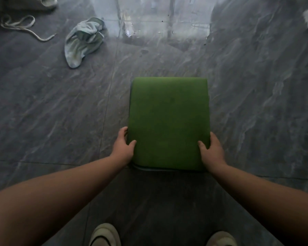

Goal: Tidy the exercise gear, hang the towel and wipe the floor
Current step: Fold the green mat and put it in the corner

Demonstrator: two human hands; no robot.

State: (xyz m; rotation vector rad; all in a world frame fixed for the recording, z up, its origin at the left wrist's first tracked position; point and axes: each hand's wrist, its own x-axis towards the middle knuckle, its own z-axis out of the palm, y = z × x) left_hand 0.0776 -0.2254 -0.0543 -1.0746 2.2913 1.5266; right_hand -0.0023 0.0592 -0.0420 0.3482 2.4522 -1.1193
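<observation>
Both hands hold a folded green foam mat (169, 121) by its near side edges.
Left hand (124, 147) and right hand (211, 151) grip it, thumbs on top; bare grey marbled floor (256, 103) surrounds it, and a crumpled pale towel (83, 41) lies well apart, far left.

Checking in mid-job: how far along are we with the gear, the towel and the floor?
Done, apparently: the green mat is folded into a flat stack. In hand: the left hand and right hand grip its two sides. Left: the pale towel lies crumpled on the floor, not hung; a cord lies loose nearby; no sign of wiping yet.
</observation>
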